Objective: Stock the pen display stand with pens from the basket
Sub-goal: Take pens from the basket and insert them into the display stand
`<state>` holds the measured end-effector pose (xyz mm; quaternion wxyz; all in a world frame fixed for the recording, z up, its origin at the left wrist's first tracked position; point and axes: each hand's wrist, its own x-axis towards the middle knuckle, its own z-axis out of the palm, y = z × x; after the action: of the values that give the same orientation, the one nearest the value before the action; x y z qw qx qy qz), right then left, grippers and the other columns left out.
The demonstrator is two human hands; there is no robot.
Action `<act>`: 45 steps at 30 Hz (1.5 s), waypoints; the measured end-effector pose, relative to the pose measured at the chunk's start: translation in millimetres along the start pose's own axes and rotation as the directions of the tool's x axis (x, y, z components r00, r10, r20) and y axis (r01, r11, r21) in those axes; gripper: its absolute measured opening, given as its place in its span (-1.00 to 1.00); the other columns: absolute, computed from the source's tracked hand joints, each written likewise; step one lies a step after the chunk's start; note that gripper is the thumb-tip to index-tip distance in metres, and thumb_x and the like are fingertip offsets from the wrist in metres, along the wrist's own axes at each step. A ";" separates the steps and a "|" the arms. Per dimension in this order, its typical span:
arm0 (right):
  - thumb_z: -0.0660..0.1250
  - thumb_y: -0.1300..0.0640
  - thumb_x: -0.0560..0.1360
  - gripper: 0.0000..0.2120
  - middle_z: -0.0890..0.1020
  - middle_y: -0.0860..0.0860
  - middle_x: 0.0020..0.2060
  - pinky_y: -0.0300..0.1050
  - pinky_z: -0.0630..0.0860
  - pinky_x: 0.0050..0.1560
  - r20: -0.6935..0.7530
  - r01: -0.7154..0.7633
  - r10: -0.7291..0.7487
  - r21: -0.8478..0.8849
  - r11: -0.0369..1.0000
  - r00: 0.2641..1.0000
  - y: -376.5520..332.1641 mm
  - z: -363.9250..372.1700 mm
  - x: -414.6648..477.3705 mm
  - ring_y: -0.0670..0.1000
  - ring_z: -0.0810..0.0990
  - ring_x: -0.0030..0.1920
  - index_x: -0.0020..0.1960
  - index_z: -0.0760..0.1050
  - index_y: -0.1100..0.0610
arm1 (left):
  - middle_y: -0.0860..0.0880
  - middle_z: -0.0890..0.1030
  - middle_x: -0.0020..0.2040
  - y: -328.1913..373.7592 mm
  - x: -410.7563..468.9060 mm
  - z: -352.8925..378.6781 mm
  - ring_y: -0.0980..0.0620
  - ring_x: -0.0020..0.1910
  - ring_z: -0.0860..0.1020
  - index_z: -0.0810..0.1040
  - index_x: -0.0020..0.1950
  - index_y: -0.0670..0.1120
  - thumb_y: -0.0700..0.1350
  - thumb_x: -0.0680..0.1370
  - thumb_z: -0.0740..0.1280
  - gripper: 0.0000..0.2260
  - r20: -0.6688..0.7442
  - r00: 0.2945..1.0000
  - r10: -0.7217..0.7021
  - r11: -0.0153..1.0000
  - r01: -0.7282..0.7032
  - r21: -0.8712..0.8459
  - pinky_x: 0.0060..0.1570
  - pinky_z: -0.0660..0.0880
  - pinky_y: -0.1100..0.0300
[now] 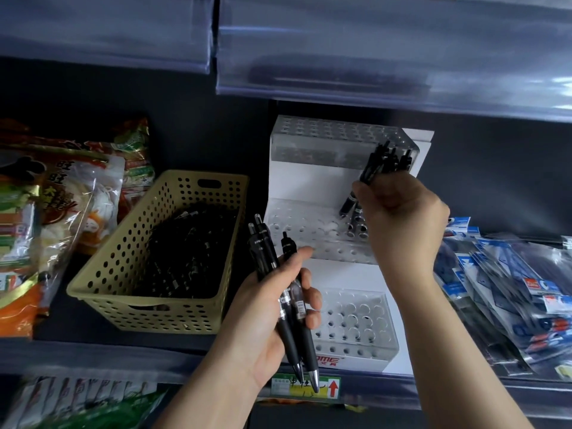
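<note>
Shop shelf (93,351), dark back panel, and the tiered acrylic pen display stand (309,181) sits just right of the perforated basket (93,286) heaped with black pens (192,252). The right hand (402,221) is curled tight round a small bunch of pens (380,162), tips down over the right end of the middle tier (309,230). The left hand (266,320) clasps three spare pens (269,261) lower down. Best played one pen per hole, upright, fingers loosening gradually so none tips.
</note>
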<state>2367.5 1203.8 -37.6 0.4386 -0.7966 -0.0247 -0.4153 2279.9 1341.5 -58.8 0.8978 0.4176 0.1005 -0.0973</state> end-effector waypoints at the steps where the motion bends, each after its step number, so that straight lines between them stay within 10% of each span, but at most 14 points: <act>1: 0.46 0.09 0.41 -0.91 0.59 -0.10 -0.41 -0.22 0.45 -0.32 -0.004 0.017 -0.017 -0.030 0.999 1.000 -0.9 0.1 0.4 -0.03 0.59 -0.37 -0.22 0.61 0.10 | -0.08 0.45 -0.31 0.1 -0.7 0.0 0.03 -0.47 0.44 0.62 0.13 -0.18 -0.11 0.37 0.36 -0.65 -0.001 1.000 0.002 1.000 -0.002 0.005 -0.58 0.34 0.24; 34: 0.40 0.05 0.47 -0.78 0.42 0.10 -0.47 -0.25 0.04 -0.44 0.132 0.111 -0.053 -0.480 0.870 0.990 -3.8 11.0 5.4 0.14 0.32 -0.43 -0.27 0.51 0.17 | -0.09 0.62 -0.34 -0.1 -2.2 -2.1 0.04 -0.55 0.44 0.61 0.09 -0.18 -0.09 0.43 0.32 -0.71 -0.044 0.997 0.063 0.995 -0.059 0.083 -0.58 0.37 0.28; 45: 0.41 -0.04 0.44 -0.71 0.52 0.02 -0.53 -0.21 0.34 -0.40 0.292 -0.018 0.065 -0.162 0.987 0.954 -10.5 -11.0 18.1 0.07 0.51 -0.43 -0.29 0.60 0.17 | -0.11 0.61 -0.37 1.0 -2.3 -0.8 0.06 -0.61 0.36 0.54 -0.04 -0.13 -0.02 0.39 0.33 -0.77 -0.046 0.991 0.125 0.982 -0.117 0.148 -0.57 0.29 0.28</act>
<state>2368.1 1196.5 -15.1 0.3741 -0.8823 -0.0404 -0.2828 2277.8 1343.0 -57.9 0.8663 0.4894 0.0924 -0.0379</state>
